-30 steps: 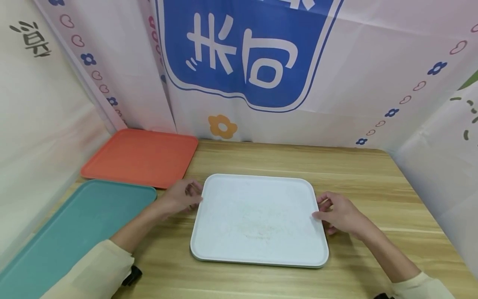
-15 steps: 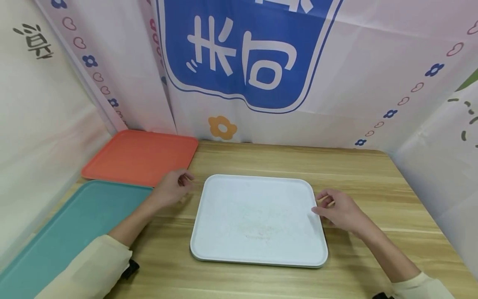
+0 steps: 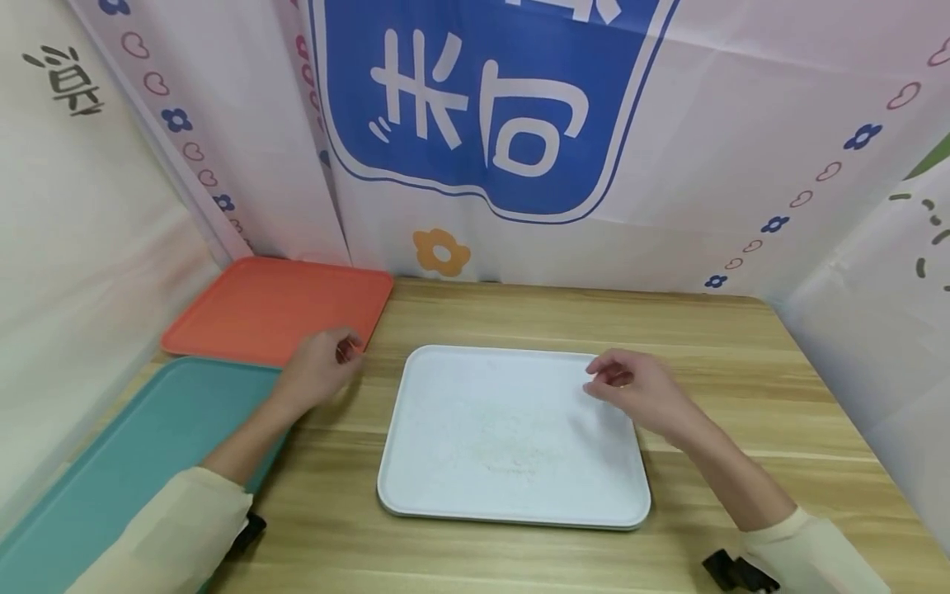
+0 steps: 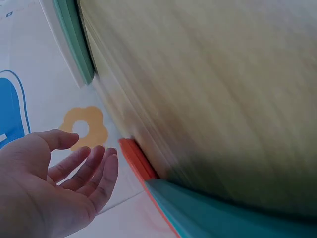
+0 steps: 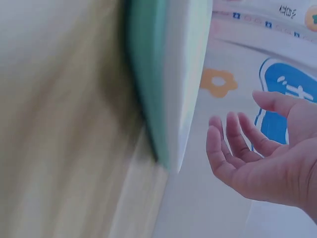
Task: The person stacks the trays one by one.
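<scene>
While the left hand and right hand curl loosely, empty, the white rectangular plastic-looking tray on the wood-grain table seems light but stiff, best gripped at its nine and three o'clock rims

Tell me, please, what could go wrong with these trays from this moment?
1. The white tray lies on what looks like a green tray, and the right hand is at its far right corner; a bump might slide the top one.
2. The left sleeve crosses above the blue-green tray, so lowering that arm could perhaps push this tray against the red tray just behind it.
</scene>
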### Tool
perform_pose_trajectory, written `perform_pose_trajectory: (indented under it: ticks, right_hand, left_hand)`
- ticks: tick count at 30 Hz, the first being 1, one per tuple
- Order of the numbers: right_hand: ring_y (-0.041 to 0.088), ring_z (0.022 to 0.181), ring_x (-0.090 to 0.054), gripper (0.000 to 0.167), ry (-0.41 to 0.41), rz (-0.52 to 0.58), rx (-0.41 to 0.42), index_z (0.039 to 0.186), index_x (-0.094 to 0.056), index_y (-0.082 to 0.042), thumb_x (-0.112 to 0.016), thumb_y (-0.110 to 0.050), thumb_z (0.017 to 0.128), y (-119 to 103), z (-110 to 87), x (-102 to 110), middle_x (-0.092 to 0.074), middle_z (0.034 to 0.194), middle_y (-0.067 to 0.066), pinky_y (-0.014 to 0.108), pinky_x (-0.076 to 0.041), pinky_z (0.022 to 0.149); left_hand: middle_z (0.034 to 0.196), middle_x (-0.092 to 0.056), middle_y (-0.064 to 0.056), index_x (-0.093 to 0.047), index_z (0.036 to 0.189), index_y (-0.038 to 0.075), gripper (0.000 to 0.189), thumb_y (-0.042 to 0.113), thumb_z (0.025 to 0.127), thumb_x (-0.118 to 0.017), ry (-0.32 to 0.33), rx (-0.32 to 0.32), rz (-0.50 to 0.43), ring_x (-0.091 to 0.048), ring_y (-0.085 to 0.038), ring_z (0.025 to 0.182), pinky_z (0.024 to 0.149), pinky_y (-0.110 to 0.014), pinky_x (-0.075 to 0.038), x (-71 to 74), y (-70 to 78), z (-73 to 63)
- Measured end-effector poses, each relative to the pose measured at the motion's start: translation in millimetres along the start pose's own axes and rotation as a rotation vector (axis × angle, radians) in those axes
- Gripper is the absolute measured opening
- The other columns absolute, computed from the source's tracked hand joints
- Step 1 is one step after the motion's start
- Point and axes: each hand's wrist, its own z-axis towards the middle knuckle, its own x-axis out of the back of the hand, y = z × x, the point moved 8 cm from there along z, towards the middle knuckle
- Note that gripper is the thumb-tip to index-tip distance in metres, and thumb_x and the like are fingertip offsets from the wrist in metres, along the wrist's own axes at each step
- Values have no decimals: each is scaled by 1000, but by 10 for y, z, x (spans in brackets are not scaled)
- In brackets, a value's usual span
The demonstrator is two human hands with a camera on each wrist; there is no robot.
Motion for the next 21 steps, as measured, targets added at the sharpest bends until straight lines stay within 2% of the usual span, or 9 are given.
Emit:
perform_pose_trajectory:
  ticks: [3,10,12,18,21]
  right_hand:
    - [23,91,-63,27,-46,47,28,115,-68,3,-73,-15,96,-150,80,-106,-67,96,7,29,-55,72]
    - [33,93,-69,30,-132,152,66,117,-66,6,-73,-14,96,-441,262,-349,-66,98,11,46,-61,78]
    - [36,93,-68,30,-151,174,67,117,-65,5,-73,-14,96,-508,309,-424,-65,97,11,47,-61,78]
    - [41,94,-69,28,-215,216,63,117,-65,5,-72,-11,96,-730,414,-649,-65,95,10,45,-62,76]
    - [39,95,-70,27,-248,223,60,118,-66,4,-73,-11,97,-834,462,-764,-65,96,10,40,-62,75]
  left_hand:
    - [88,-71,-15,-68,111,-10,20,2,94,-66,5,0,39,-67,-29,82,70,-43,-57,12,0,8]
    - [91,-71,-18,-68,114,-10,23,1,94,-68,7,15,70,-68,-32,85,72,-48,-59,41,-56,22]
    - [92,-71,-19,-68,115,-10,24,3,94,-69,1,23,72,-68,-32,86,73,-48,-58,53,-86,12]
    - [92,-70,-18,-67,115,-10,25,5,96,-69,-23,28,65,-67,-31,84,70,-45,-58,100,-118,-20]
    - [93,-70,-18,-67,115,-11,25,6,96,-69,-34,27,42,-67,-31,84,69,-43,-57,125,-111,-25]
